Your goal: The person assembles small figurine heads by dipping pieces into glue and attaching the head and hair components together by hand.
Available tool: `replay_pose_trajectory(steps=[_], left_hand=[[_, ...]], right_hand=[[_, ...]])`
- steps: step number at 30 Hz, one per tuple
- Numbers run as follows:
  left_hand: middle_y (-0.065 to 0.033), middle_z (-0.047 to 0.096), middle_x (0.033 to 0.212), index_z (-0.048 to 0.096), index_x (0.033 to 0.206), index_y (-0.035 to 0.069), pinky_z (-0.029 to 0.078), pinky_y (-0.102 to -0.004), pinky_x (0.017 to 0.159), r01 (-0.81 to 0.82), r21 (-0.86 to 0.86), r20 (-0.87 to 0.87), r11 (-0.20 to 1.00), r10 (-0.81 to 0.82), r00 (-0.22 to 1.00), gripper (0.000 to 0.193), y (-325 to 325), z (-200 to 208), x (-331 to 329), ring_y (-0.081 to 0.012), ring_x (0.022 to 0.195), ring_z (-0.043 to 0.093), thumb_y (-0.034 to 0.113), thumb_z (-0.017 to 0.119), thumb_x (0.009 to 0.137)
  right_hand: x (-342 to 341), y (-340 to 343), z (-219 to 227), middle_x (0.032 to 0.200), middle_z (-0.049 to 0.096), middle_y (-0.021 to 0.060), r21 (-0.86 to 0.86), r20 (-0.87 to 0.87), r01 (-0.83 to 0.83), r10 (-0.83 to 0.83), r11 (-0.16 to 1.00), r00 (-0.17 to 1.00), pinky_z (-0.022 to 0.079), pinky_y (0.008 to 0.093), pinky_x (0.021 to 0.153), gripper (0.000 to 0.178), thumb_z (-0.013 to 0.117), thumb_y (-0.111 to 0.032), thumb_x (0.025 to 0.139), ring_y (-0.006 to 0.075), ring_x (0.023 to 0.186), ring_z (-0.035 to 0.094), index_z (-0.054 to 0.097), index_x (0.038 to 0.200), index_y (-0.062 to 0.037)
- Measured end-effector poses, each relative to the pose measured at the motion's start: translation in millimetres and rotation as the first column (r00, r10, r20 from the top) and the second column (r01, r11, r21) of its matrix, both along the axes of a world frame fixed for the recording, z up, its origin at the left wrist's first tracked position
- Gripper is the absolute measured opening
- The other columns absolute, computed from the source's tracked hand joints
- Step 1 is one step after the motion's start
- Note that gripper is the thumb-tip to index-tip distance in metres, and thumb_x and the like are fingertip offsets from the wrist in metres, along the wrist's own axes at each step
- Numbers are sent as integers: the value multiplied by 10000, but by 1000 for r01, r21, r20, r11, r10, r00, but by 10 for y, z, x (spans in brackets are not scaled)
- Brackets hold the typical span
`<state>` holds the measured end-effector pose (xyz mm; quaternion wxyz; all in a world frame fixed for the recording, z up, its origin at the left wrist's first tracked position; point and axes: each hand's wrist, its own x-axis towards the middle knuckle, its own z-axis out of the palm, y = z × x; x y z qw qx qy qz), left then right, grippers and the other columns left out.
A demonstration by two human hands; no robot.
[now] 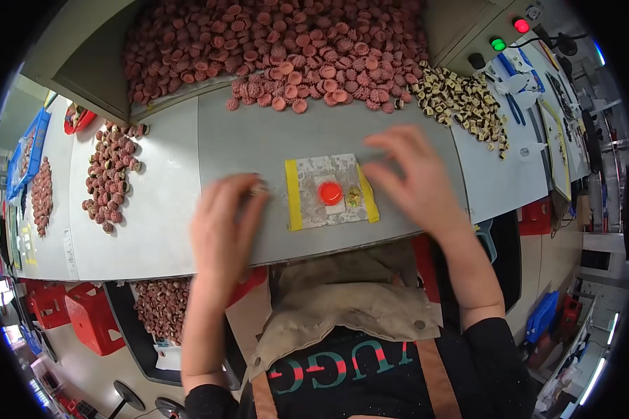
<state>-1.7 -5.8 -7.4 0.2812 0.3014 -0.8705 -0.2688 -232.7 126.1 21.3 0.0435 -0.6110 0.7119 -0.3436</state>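
Note:
My left hand [223, 220] is left of a worn whitish pad [304, 202] with yellow tape along both sides. Its thumb and fingers pinch a small dark and pale piece [260, 186], mostly hidden by the fingertips. A bright red round cup [330, 193] sits at the pad's middle, beside a small yellowish clear lump [354, 196]. My right hand [419, 181] hovers just right of the pad, slightly blurred, thumb and fingers apart with nothing seen between them.
Pink bumpy shells [314, 63] heap at the back under a shelf. Small cream-and-dark pieces [465, 105] lie back right, near pliers [516, 109]. Shells with pieces in them [112, 174] lie left, beyond them a blue crate [29, 150]. A black bin [136, 335] stands below the table edge.

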Motion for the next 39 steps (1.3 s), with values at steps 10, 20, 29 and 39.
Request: replay_pose_trajectory(steps=[10, 20, 29, 39], left_hand=[[-134, 554, 1065, 582, 1105, 70, 434, -386, 845, -26, -344, 100, 938, 64, 993, 319, -708, 112, -200, -317, 981, 530, 130, 631, 796], [-89, 538, 950, 573, 908, 78, 468, -393, 712, 87, -252, 37, 964, -80, 996, 151, -733, -133, -823, -303, 883, 546, 162, 629, 797], [-59, 593, 1097, 547, 1114, -13, 460, -228, 795, 125, 610, -261, 783, 49, 964, 236, -334, 75, -373, -133, 945, 600, 83, 555, 899], [-2, 567, 1036, 512, 1221, -16, 414, -217, 825, 497, 823, -568, 275, 409, 715, 369, 175, -63, -246, -85, 934, 524, 14, 578, 859]], right_hand=[[-1056, 86, -318, 913, 534, 102, -33, -208, 264, -265, 964, 942, 453, 305, 640, 163, 602, -53, 833, 219, 718, 546, 532, 975, -14], [-893, 38, -294, 916, 535, 95, 50, -207, 249, -234, 967, 950, 447, 293, 684, 128, 567, -33, 848, 195, 729, 531, 526, 967, -9], [-312, 51, -195, 954, 565, 59, 108, 374, 39, -76, 993, 924, 444, 272, 766, 185, 566, -30, 838, 156, 893, 548, 576, 1022, -33], [-297, 62, -211, 1032, 569, 79, 117, 116, 53, -66, 992, 991, 445, 306, 818, 302, 605, -56, 817, 218, 947, 547, 566, 1117, -65]])
